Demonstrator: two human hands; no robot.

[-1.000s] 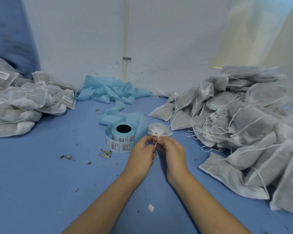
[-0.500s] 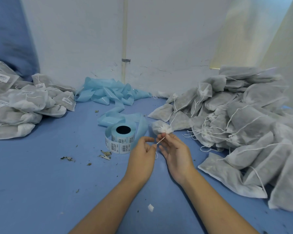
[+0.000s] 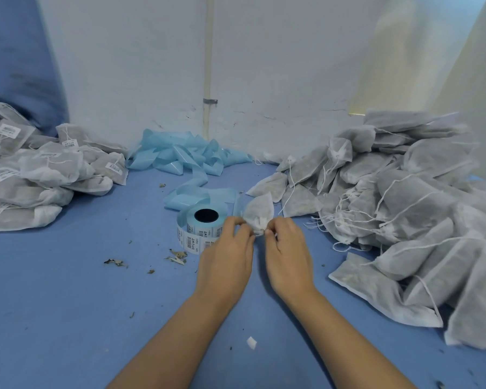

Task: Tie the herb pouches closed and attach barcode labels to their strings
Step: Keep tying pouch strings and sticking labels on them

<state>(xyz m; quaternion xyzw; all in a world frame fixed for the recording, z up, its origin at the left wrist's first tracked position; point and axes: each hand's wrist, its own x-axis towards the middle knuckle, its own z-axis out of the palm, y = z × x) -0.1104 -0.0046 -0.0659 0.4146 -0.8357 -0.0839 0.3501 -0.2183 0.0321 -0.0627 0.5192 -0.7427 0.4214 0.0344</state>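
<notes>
Head view, looking down over both forearms onto a blue table surface [image 3: 68, 304]; the fingertips of both hands are turned away and partly covered by the knuckles, so the exact pinch is hard to read; the drawstring between the hands is too thin and blurred to trace; barcode print on the labels is illegible.

Left hand [image 3: 225, 259]: back of hand up, fingers curled, thumb and forefinger meeting at the gathered neck of a herb pouch [image 3: 258, 213]; grasping it or its string, which of the two cannot be told.

Right hand [image 3: 288, 254]: back of hand up, fingers curled inward, fingertips pinching the same gathered neck from the other side; both hands nearly touching, forearms converging from the bottom edge.

Pouch: white mesh, small, held just above the table with its closed corner pointing away, just right of the label roll [image 3: 199, 228].

Label roll: lying on its side face, dark core upward, barcode labels on its outer turn, partly hidden by the left hand; spent blue backing ribbon [image 3: 185, 155] trailing from it to a heap by the wall.

Right: pile of untagged pouches [image 3: 404, 209], loose strings hanging, cut off at the frame edge.

Left: pile of labelled pouches [image 3: 40, 175], likewise cut off.

Dried herb crumbs [image 3: 177, 255] and a white scrap [image 3: 251, 343] on the table.
</notes>
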